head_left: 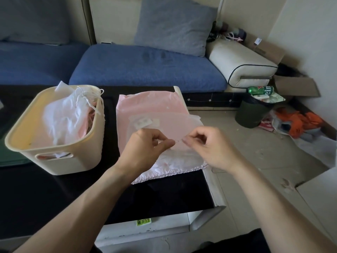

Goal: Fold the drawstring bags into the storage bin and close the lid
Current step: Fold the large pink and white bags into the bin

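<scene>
Both the left hand (145, 143) and right hand (206, 143) pinched the thin pink drawstring bag (151, 110) on the black table (164, 194), at three o'clock from the cream plastic storage bin (60, 161), where slippery film could slide unfolded.

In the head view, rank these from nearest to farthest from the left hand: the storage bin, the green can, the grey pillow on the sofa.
From the left hand:
1. Storage bin, just to its left on the black table.
2. Grey pillow, straight beyond, propped on the blue sofa.
3. Green can, far right, atop the dark trash bin on the floor.
</scene>
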Available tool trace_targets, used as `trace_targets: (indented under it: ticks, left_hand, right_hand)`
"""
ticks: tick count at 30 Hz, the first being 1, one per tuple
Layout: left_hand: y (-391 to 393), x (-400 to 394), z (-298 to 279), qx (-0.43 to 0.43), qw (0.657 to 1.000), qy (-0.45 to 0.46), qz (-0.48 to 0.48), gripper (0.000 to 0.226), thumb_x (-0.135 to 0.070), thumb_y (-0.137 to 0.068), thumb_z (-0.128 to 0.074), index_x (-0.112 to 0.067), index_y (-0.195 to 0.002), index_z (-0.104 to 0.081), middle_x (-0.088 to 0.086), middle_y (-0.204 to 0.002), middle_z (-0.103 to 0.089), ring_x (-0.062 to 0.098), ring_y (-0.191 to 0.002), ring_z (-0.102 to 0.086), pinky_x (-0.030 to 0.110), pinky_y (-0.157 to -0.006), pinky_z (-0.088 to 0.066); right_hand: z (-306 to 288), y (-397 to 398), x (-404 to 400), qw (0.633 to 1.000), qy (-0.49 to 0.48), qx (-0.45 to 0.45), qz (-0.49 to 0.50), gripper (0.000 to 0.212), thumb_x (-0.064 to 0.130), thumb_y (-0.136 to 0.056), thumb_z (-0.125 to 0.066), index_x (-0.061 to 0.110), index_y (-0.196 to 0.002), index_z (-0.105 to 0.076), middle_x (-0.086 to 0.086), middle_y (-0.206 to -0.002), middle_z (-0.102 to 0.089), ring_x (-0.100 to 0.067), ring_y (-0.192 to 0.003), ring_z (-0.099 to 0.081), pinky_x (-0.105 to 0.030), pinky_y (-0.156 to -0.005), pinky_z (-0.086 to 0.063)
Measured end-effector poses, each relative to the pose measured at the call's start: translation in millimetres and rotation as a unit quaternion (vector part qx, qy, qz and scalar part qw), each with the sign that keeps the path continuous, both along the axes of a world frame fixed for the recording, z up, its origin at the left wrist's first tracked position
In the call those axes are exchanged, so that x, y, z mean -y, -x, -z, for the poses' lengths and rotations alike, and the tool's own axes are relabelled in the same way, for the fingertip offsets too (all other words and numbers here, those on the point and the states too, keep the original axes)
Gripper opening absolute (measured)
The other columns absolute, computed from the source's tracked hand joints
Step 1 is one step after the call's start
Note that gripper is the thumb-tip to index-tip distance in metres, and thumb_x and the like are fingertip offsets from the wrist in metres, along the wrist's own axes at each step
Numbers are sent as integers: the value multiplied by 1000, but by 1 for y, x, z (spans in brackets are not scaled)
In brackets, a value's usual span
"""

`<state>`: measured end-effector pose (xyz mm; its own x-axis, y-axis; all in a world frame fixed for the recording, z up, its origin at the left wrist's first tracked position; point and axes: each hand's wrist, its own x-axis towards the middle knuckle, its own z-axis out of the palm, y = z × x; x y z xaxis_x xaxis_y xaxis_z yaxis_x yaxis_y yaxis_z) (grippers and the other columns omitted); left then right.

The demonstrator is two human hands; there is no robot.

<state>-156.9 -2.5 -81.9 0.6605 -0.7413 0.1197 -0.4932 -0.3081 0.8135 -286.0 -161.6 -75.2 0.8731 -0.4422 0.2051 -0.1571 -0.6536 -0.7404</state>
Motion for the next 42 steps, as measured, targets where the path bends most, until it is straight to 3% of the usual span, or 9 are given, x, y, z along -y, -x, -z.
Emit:
trace_targets:
  ticks: [2, 5, 9, 15, 17, 20, 24, 31, 42]
  left_hand:
    - [-7, -3, -2, 6, 998, 41, -47, 17, -40, -85, -74, -27, -74, -73, 17, -70, -69, 34, -69, -65, 37, -63, -54]
    - [-17, -6, -7, 25, 989, 94, -112, 18, -37, -83, -77, -34, -67, -70, -7, -57, -66, 5, -56, -62, 10, -48, -41]
    - [-18, -3, -6, 23, 996, 23, -88, 19, -38, -84, -75, -24, -71, -73, -16, -50, -58, -2, -50, -55, 7, -48, -38]
    - [-22, -8, -2, 134, 984, -111, 28, 26, -43, -92, -62, -23, -76, -66, -9, -108, -64, 12, -115, -47, 30, -95, -37]
    - [-24, -8, -4, 62, 992, -100, 54, 30, -44, -92, -62, -23, -71, -66, -12, -117, -63, 8, -121, -49, 32, -102, -36]
    - [-20, -8, -12, -171, 982, 20, 73, 34, -42, -91, -62, -13, -81, -76, -17, -93, -73, -1, -98, -63, 28, -96, -43]
    - [-7, 2, -13, -312, 940, 120, 73, 42, -25, -100, -52, 13, -89, -66, 14, -86, -74, 27, -83, -67, 36, -87, -53]
    - [7, 10, -4, -349, 929, 46, 115, 31, -19, -107, -38, -8, -84, -56, 4, -68, -54, 19, -61, -50, 36, -72, -41]
    - [11, 7, -1, -250, 936, -43, 245, 23, -20, -101, -54, -2, -104, -68, 3, -71, -63, 13, -60, -57, 21, -59, -43]
  right_hand:
    - [-6, 5, 10, 999, -12, 27, 17, 22, 25, -94, -70, 11, -77, -68, 13, -52, -43, -4, -49, -37, -20, -53, -32]
    - [-15, 19, 26, 999, -31, 37, 16, 22, 23, -94, -70, 12, -76, -68, 14, -44, -30, -5, -47, -24, -18, -47, -22]
    - [-14, 27, 37, 1000, -18, -1, 6, 21, 23, -91, -73, 19, -71, -69, 13, -45, -30, -6, -47, -26, -18, -47, -23]
    - [3, 26, 38, 994, -45, -97, 22, 20, 20, -84, -76, 16, -66, -69, 2, -55, -54, -10, -52, -42, -21, -52, -33]
    - [3, 24, 35, 992, -54, -112, 19, 19, 19, -83, -75, 18, -65, -70, 6, -61, -66, -5, -55, -52, -22, -58, -39]
    - [-1, 21, 29, 990, -49, -133, 8, 17, 18, -83, -73, 19, -67, -70, 10, -62, -67, -1, -57, -56, -23, -61, -44]
    - [-1, 15, 15, 985, -51, -165, -15, 13, 20, -85, -70, 19, -71, -70, 14, -61, -65, 0, -54, -56, -21, -53, -46]
    - [-3, 11, 4, 979, -25, -201, -8, 32, 45, -91, -67, 21, -70, -63, 10, -55, -53, -5, -51, -50, -24, -55, -39]
    - [-13, 15, 3, 949, -264, -129, -115, 27, 52, -79, -74, 26, -73, -69, -3, -65, -57, -11, -53, -40, -23, -52, -31]
